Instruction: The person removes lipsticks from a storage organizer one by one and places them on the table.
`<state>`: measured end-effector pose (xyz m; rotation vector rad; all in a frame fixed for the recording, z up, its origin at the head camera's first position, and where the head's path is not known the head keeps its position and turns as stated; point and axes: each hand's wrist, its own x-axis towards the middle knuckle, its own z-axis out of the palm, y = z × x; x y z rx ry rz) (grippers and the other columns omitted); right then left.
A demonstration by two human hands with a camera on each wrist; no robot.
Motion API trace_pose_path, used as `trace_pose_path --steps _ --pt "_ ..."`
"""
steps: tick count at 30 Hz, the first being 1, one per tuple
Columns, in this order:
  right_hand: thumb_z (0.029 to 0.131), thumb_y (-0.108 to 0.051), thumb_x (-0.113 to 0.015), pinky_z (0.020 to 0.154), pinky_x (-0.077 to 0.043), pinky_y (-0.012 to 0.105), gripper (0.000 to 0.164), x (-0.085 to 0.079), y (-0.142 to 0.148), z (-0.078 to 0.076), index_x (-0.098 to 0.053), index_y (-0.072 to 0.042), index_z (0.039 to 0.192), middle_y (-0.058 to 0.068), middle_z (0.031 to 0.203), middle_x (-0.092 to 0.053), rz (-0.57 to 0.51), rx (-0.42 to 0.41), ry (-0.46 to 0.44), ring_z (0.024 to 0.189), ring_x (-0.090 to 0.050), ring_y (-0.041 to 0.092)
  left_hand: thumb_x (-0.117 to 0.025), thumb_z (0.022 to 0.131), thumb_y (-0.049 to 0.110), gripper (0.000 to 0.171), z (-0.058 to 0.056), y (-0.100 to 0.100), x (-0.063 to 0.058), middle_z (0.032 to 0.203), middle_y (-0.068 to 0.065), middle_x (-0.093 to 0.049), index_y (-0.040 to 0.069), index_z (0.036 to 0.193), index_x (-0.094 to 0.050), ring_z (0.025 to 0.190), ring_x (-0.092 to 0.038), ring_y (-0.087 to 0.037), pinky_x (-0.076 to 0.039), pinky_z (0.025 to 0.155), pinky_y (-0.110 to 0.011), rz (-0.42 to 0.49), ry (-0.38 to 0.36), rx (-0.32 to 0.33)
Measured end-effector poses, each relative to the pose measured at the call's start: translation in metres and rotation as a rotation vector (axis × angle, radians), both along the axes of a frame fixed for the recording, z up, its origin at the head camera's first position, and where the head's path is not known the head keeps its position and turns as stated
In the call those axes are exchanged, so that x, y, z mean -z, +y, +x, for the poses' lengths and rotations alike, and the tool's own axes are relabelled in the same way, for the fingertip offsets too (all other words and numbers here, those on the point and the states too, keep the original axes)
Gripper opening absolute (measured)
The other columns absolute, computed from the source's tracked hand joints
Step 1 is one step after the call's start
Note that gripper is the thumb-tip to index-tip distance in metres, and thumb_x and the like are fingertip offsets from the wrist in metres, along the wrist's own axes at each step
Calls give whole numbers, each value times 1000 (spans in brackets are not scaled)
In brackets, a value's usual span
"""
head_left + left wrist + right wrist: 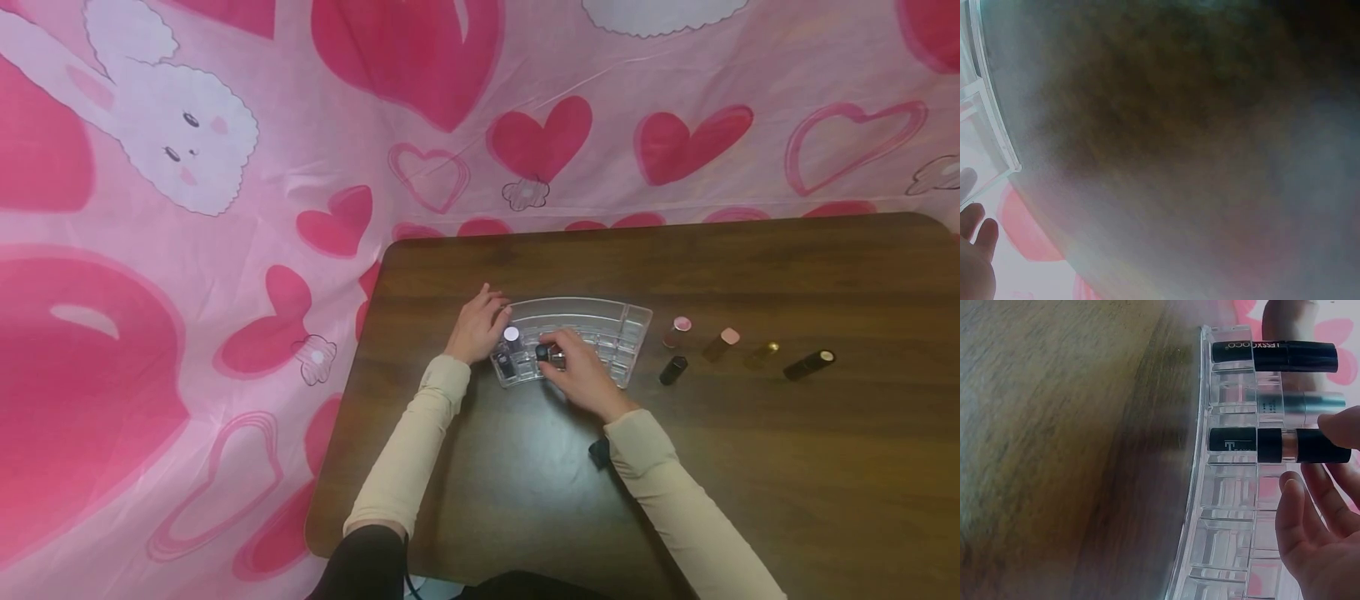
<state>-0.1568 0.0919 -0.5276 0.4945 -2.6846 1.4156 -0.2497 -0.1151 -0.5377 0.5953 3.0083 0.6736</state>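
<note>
We see a shiny black round tube with a pinkish see-through band [1289, 445] in a front-row slot of a clear plastic curved tray with many little boxes [570, 305]. Its bottom end is inside the slot. The right hand [588, 379] pinches its top end with thumb and fingers, so it is not let go yet.

Two more tubes stand in the tray, close to it: a silver round tube with a white top [512, 334] and a plain black tube with pale letters [1297, 357]. The left hand [478, 327] is at the tray's left end, its fingers loose, and we see it gripping nothing.

We think the filling is partly done: two tubes are in, and the third is nearly in. Five are left on the brown wooden table [480, 467], to the right of the tray: a reddish clear tube with a pink top [676, 333], a short black tube [673, 370], a brownish tube with a pink top [721, 345], a small tube with a gold top [762, 357] and a long black tube [808, 366]. Many slots in the tray have no tube.
</note>
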Motion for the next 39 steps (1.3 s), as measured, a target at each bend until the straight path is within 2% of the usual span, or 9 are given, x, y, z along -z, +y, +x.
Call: trace_pose_path --steps 8,17,39 --pt "83 -10 -69 79 -49 40 32 1 -1 -1 -62 -3 114 12 105 -62 19 10 4 93 -59 27 -34 101 44 50 -1 0 1 143 -6 -52 12 128 -61 149 -23 -22 -26 119 -43 -4 15 4" --pt "84 -10 -68 81 -49 42 30 1 -2 0 -62 -4 113 12 106 -62 22 15 -1 94 -59 26 -34 101 43 49 -1 1 1 143 -7 -52 11 127 -61 148 -25 -25 -27 119 -44 2 22 6" --pt "84 -8 -69 80 -51 41 28 0 -2 0 -62 -5 111 11 106 -64 7 26 -7 94 -60 25 -33 101 45 50 0 0 1 145 -5 -50 13 129 -60 150 -21 -20 -25 120 -43 -4 6 -7"
